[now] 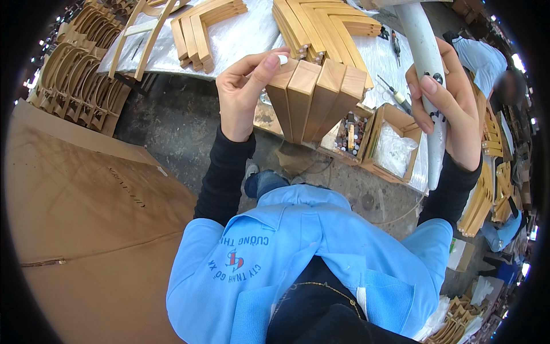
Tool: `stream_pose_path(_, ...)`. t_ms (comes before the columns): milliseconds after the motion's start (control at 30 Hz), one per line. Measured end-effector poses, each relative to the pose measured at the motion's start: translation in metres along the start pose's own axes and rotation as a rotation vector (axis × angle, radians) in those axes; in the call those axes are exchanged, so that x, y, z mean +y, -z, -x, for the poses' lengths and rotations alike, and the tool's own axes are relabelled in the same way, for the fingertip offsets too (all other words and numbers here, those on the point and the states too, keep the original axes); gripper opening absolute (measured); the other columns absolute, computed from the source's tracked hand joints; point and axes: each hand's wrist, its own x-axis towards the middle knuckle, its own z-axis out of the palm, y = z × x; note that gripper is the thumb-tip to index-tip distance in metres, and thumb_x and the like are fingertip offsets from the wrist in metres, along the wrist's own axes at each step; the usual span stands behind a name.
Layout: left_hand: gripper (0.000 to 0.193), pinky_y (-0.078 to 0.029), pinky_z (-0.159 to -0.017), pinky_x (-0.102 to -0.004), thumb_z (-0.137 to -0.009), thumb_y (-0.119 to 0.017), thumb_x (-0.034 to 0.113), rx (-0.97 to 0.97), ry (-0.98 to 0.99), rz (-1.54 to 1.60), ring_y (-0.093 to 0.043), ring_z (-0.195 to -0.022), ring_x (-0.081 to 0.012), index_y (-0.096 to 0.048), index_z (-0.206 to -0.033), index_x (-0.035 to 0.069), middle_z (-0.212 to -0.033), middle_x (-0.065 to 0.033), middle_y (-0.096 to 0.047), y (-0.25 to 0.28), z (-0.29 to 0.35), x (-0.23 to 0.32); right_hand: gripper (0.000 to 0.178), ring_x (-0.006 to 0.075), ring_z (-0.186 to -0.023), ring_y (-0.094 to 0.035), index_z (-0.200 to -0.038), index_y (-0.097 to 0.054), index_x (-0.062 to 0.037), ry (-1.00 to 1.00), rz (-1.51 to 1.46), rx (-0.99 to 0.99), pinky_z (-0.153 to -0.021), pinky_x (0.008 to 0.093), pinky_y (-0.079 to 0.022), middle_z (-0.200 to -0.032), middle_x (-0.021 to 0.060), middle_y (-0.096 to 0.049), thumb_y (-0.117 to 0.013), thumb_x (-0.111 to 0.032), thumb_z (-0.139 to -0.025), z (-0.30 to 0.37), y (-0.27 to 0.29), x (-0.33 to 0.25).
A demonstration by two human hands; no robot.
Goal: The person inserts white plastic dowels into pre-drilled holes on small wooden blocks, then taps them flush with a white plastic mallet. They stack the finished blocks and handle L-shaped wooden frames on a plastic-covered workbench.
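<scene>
Between the thumb and forefinger of my left hand [243,86] is a small white plug [282,59]. It is held just over the near end of the leftmost of several wooden pieces [303,77], which stand side by side with their square ends toward me. Whether the plug touches the wood I cannot tell. My right hand [452,94] is wrapped round the pale grey handle of a mallet [421,40], raised to the right of the wood. The mallet's head is mostly cut off by the upper edge.
Angled wooden frames [200,28] lie on the plastic-covered table [252,28]. Two open boxes, one of small parts [348,135] and one with a clear plastic bag [395,146], stand at its near edge. Brown cardboard [86,229] fills the left. Another person [478,57] is at far right.
</scene>
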Motion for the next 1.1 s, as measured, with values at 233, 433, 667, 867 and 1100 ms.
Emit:
stream_pose_path(233,0.024,-0.050,-0.091,-0.0272,-0.094,-0.067,0.017,0.002,0.015,-0.018,-0.068,-0.094,-0.0134,-0.073,-0.105,-0.004,-0.105,-0.0130,-0.074,0.001,0.001,0.000,0.055,0.0042,-0.052,-0.046,-0.138,-0.040,0.0036,-0.006,0.133,0.013,-0.048,0.0188,-0.036,-0.085,0.0032,-0.057,-0.065,-0.018,-0.094,0.004,0.009,0.000)
stream_pose_path(433,0.025,-0.051,-0.090,-0.0272,-0.095,-0.068,0.018,-0.027,0.027,-0.012,-0.068,-0.094,-0.0134,-0.072,-0.105,-0.004,-0.103,-0.0121,-0.074,0.004,0.002,0.000,0.052,0.0106,-0.067,-0.058,-0.141,-0.045,-0.0015,0.206,0.620,-0.129,-0.059,0.0224,-0.045,-0.101,0.0109,-0.063,-0.062,-0.018,-0.095,-0.005,0.019,0.004)
stream_pose_path(667,0.027,-0.052,-0.089,-0.0271,-0.095,-0.068,0.021,-0.110,0.060,-0.067,-0.068,-0.096,-0.0137,-0.072,-0.107,-0.003,-0.105,-0.0121,-0.074,0.015,-0.003,0.006,0.050,0.0171,-0.081,-0.063,-0.144,-0.047,-0.0104,0.350,0.974,-0.218,-0.072,0.0299,-0.051,-0.106,0.0140,-0.065,-0.059,-0.019,-0.096,-0.021,0.019,-0.008)
stream_pose_path(867,0.027,-0.053,-0.088,-0.0267,-0.095,-0.068,0.021,-0.215,0.108,-0.089,-0.069,-0.098,-0.0144,-0.072,-0.109,-0.002,-0.107,-0.0123,-0.073,0.024,-0.013,0.006,0.054,0.0158,-0.084,-0.056,-0.145,-0.049,-0.0127,0.152,1.057,-0.178,-0.075,0.0270,-0.046,-0.103,0.0117,-0.064,-0.057,-0.036,-0.097,-0.019,0.016,-0.021)
stream_pose_path(1100,0.029,-0.051,-0.096,-0.0339,-0.096,-0.065,0.023,-0.321,0.146,-0.068,-0.068,-0.106,-0.0206,-0.072,-0.112,0.000,-0.115,-0.0159,-0.070,0.038,-0.021,0.000,0.048,0.0111,-0.079,-0.055,-0.143,-0.050,-0.0084,0.221,1.207,-0.145,-0.067,0.0217,-0.044,-0.111,0.0111,-0.060,-0.054,-0.029,-0.099,-0.025,0.030,-0.001)
